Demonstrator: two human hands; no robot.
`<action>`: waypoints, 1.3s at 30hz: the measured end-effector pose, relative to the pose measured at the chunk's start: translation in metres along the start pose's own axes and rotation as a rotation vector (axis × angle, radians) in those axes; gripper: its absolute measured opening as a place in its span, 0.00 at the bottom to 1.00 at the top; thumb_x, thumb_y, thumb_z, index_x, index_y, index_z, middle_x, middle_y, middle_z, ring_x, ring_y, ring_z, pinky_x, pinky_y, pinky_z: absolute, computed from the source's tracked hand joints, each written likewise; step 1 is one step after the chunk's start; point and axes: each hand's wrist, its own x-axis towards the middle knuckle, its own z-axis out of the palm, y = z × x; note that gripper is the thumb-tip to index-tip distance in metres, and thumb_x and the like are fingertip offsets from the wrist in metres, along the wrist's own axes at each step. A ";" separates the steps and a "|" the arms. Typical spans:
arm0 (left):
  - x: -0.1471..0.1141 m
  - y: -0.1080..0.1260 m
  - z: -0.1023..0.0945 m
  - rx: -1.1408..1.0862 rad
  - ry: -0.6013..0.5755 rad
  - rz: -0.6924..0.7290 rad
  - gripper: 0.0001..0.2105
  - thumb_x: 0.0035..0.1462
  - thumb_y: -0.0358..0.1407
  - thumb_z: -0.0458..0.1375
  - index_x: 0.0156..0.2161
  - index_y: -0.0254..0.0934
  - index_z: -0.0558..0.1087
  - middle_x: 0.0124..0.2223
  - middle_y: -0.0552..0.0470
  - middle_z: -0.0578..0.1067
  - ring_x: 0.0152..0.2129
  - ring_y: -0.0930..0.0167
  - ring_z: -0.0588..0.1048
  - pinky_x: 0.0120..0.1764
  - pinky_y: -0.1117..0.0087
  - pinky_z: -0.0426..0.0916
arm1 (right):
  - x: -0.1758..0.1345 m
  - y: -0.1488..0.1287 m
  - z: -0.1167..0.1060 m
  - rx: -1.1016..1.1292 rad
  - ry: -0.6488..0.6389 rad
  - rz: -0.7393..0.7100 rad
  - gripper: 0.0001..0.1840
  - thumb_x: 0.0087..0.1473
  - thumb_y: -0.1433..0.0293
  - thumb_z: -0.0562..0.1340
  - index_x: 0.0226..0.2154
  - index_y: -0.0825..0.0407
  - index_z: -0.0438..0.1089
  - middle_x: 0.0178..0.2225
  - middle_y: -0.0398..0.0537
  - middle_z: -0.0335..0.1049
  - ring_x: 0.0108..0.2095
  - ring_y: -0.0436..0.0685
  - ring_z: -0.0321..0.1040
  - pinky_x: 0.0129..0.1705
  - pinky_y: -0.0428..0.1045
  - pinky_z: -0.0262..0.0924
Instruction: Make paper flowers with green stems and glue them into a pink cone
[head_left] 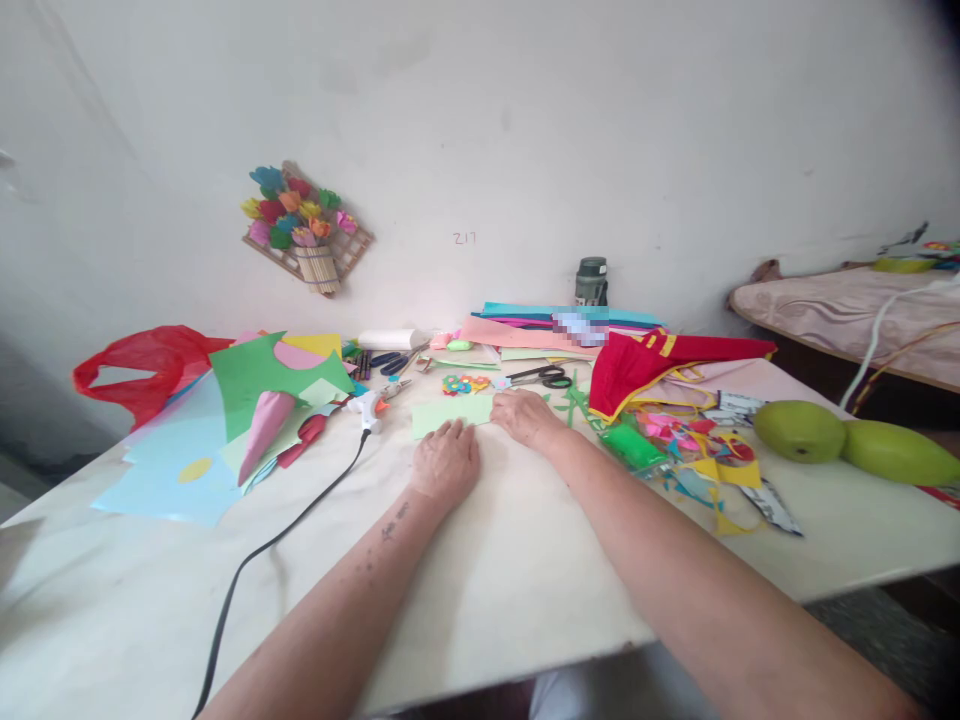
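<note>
Forearms point(675, 560) over the near edge of the surface point(510, 600)! Left hand point(448, 462) open, fingers flat on the green paper point(450, 410), mid-surface; right hand point(525, 418) at its right end, fingers bent, pinching or not, can't tell. Beyond, scissors point(551, 377); by the far edge, a bottle point(592, 282).

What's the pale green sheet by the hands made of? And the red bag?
The pale green sheet looks like matte paper or thin foam: it's flat with straight edges. The red bag seems thin, slightly shiny plastic, because it's crinkled and looks a bit see-through.
</note>
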 end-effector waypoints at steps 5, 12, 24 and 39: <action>0.004 -0.009 -0.005 -0.042 -0.020 -0.002 0.16 0.59 0.34 0.41 0.40 0.37 0.71 0.43 0.46 0.73 0.43 0.68 0.69 0.47 0.66 0.60 | 0.001 -0.002 0.000 -0.050 0.043 -0.055 0.16 0.56 0.73 0.49 0.31 0.56 0.72 0.33 0.52 0.69 0.36 0.55 0.62 0.35 0.48 0.51; 0.006 -0.019 -0.002 -0.072 0.024 0.013 0.15 0.58 0.34 0.42 0.39 0.38 0.72 0.46 0.48 0.72 0.47 0.68 0.67 0.50 0.68 0.59 | 0.001 -0.002 0.001 -0.075 0.059 -0.082 0.14 0.55 0.76 0.50 0.32 0.56 0.71 0.33 0.51 0.68 0.36 0.55 0.62 0.35 0.49 0.50; 0.006 -0.018 -0.002 -0.114 -0.024 -0.053 0.15 0.59 0.35 0.42 0.40 0.40 0.71 0.42 0.50 0.74 0.45 0.71 0.69 0.47 0.71 0.61 | 0.007 -0.011 0.001 -0.083 0.069 -0.143 0.12 0.55 0.76 0.51 0.32 0.56 0.71 0.33 0.51 0.68 0.38 0.55 0.60 0.37 0.49 0.51; 0.007 -0.022 -0.003 -0.172 -0.002 -0.072 0.15 0.58 0.36 0.44 0.39 0.41 0.73 0.45 0.52 0.74 0.44 0.71 0.70 0.45 0.71 0.63 | 0.012 -0.013 0.010 -0.060 0.127 -0.148 0.12 0.55 0.76 0.52 0.34 0.55 0.70 0.35 0.49 0.68 0.39 0.55 0.60 0.37 0.49 0.52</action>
